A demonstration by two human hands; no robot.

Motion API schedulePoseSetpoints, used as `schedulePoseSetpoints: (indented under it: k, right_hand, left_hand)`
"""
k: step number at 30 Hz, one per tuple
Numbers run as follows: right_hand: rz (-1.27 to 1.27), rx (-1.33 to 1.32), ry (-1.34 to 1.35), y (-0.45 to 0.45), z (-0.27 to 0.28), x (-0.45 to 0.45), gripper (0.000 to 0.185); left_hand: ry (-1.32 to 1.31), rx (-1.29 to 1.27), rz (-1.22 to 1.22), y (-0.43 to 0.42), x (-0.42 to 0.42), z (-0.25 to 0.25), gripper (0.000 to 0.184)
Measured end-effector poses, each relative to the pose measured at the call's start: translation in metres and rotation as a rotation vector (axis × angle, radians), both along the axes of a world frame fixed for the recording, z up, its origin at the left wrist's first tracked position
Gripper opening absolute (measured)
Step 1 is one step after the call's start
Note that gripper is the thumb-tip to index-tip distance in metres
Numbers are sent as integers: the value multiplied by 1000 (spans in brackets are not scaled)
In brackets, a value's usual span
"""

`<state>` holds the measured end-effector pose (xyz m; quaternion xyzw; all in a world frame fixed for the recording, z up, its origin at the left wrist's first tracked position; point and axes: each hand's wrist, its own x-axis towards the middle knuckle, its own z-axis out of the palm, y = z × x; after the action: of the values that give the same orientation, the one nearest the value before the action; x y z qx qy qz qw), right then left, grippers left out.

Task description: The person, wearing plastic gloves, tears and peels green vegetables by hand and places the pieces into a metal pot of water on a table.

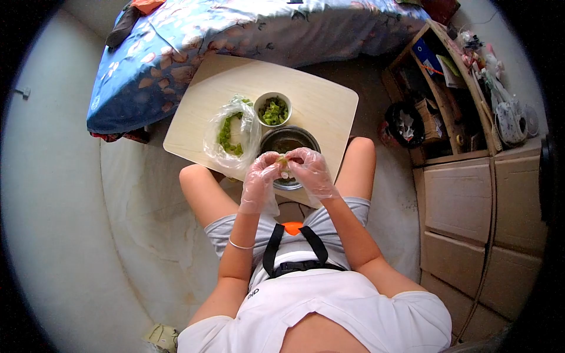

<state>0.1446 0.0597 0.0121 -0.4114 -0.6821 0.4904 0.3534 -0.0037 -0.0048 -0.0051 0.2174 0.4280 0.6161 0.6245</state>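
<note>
Both hands wear clear plastic gloves and meet over a metal basin (289,139). My left hand (262,175) and my right hand (310,170) are closed, fingertips pinching a small pale-green piece (283,161) between them; its kind is too small to tell. Dark contents sit inside the basin, partly hidden by the hands. Left of it lies an open clear plastic bag (250,136) with small green pieces (225,138) in it. Behind the basin stands a white bowl (259,105) holding chopped-looking green pieces (273,110).
The pale table (318,94) stands between my knees. A bed with a blue floral cover (170,53) borders its far side. To the right are a black-lined bin (405,125), a wooden shelf (435,97) with assorted items, and cardboard boxes (456,200).
</note>
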Motion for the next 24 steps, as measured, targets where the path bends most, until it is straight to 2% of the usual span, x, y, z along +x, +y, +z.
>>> schedulePoseSetpoints:
  k: [10, 12, 16, 21, 23, 24]
  right_hand:
    - [37, -156, 64, 4, -18, -2, 17]
    - [48, -291, 159, 4, -20, -2, 17]
    - [60, -225, 98, 5, -22, -2, 17]
    - [95, -301, 74, 3, -8, -2, 17]
    - [108, -219, 50, 4, -11, -1, 17]
    - [121, -348, 119, 2, -6, -1, 17]
  left_hand:
    - [-92, -23, -38, -1, -5, 1, 18]
    - [-106, -19, -48, 0, -5, 0, 18]
    - [-141, -2, -70, 1, -5, -5, 17]
    - [-112, 4, -97, 1, -10, -18, 19]
    - [-129, 12, -82, 2, -11, -24, 21]
    - [-74, 3, -70, 0, -11, -25, 22]
